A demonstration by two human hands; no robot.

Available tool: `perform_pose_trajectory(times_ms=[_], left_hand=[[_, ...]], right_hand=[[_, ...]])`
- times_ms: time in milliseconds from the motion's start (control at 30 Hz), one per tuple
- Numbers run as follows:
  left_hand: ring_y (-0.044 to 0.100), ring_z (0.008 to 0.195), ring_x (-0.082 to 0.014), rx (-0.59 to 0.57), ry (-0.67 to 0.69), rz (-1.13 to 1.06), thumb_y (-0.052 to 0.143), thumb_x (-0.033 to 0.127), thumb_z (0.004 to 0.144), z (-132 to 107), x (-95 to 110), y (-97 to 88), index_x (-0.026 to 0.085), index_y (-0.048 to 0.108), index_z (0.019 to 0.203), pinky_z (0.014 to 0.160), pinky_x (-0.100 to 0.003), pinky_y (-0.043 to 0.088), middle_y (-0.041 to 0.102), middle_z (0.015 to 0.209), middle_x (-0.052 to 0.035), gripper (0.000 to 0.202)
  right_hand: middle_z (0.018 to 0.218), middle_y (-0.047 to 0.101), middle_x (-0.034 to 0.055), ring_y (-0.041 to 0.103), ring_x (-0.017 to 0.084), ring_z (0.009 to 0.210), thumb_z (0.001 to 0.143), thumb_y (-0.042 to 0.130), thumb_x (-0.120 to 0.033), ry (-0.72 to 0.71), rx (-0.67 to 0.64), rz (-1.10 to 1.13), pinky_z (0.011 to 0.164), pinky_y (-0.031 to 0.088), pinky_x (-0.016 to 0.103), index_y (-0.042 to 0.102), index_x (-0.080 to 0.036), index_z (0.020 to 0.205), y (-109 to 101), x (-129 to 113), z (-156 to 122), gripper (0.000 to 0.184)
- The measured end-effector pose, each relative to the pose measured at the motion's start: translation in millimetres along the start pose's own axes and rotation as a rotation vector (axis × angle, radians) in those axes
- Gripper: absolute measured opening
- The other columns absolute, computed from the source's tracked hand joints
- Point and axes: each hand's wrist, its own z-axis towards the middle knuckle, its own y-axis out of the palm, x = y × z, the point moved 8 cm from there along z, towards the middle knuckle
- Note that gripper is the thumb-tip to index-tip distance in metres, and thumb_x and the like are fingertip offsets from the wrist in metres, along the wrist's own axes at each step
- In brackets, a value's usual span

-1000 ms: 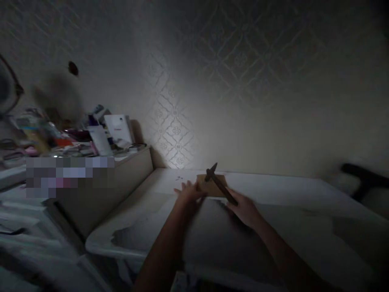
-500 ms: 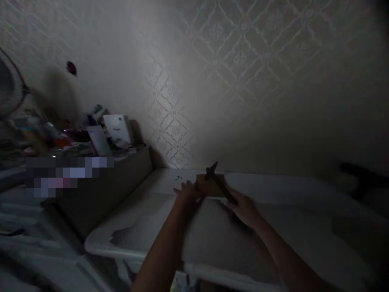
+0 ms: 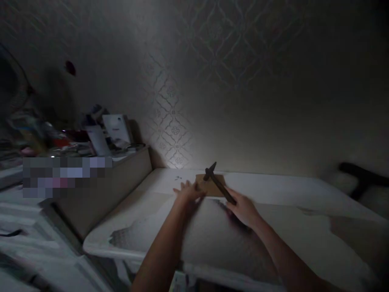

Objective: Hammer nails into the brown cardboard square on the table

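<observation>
My left hand [image 3: 189,191] lies flat and open on the near left edge of the brown card [image 3: 212,185], pinning it to the white desk [image 3: 273,190] near the far wall. My right hand [image 3: 243,209] has its grip closed on a dark pen [image 3: 219,182], tip raised above the card. I judge the marking stroke comes next: lower the tip steadily, keeping the card pinned.

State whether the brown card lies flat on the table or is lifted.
Flat: the brown card lies on the table, with the left hand at its edge.
</observation>
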Motion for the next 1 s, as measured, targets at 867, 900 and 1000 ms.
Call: perform_pose_trajectory(times_ms=[867,900,1000], left_hand=[[0.016,0.143,-0.0452,0.011,0.014,0.009,0.047,0.069,0.081,-1.7,2.0,-1.8,0.033,0.035,0.147,0.101,-0.077,0.014,0.025,0.158,-0.0144,0.077],[0.016,0.144,-0.0444,0.007,0.013,0.012,0.047,0.069,0.081,-1.4,1.7,-1.2,0.033,0.034,0.148,0.101,-0.077,0.014,0.025,0.158,-0.0144,0.077],[0.015,0.144,-0.0438,0.011,0.008,0.025,0.046,0.071,0.081,-0.4,0.9,-0.6,0.033,0.033,0.148,0.102,-0.076,0.013,0.025,0.159,-0.0141,0.078]], right_hand=[[0.135,0.061,0.0048,0.059,0.025,0.121,0.08,0.057,-0.017,0.012,-0.002,0.036,0.099,0.045,0.037,0.048,-0.025,0.142,-0.6,0.7,1.0,0.063],[0.135,0.061,0.0042,0.059,0.025,0.121,0.079,0.057,-0.017,0.011,0.004,0.045,0.1,0.045,0.037,0.049,-0.026,0.142,-1.0,1.2,1.3,0.063],[0.13,0.064,0.0024,0.061,0.025,0.117,0.077,0.058,-0.016,0.026,0.024,0.083,0.098,0.046,0.035,0.053,-0.028,0.139,-3.3,4.4,2.2,0.063]])
